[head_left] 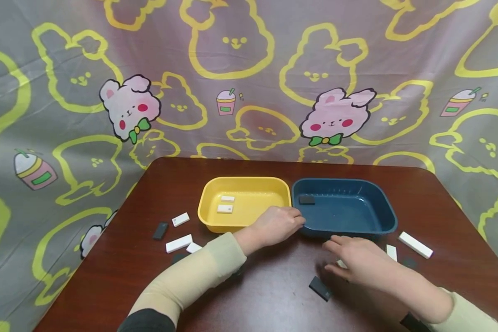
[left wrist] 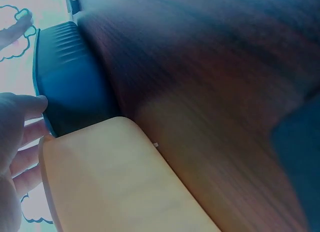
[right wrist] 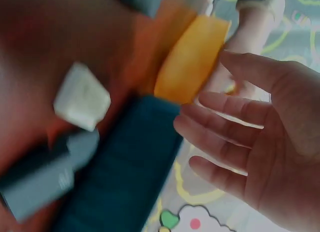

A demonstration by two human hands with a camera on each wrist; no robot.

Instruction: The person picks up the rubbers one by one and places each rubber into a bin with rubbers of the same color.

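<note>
My left hand [head_left: 275, 226] is at the front where the yellow bin [head_left: 205, 216] and the dark blue bin [head_left: 392, 221] meet. In the left wrist view its thumb lies outside the blue bin's rim [left wrist: 36, 67], and the other fingers pass behind the rims, so it appears to grip there. My right hand [head_left: 361, 260] hovers in front of the blue bin; its fingers [right wrist: 220, 142] are spread and hold nothing. Below it are a partly covered white block [right wrist: 82, 99] and a dark block [head_left: 320, 288]. One dark block [head_left: 307, 200] lies inside the blue bin.
Two white blocks [head_left: 225, 209] lie in the yellow bin. Left of it, several white blocks [head_left: 179, 243] and a dark block [head_left: 160, 230] are scattered on the brown table [head_left: 274, 304]. At right lies a long white block [head_left: 415, 244]. A patterned cloth [head_left: 253, 129] hangs behind.
</note>
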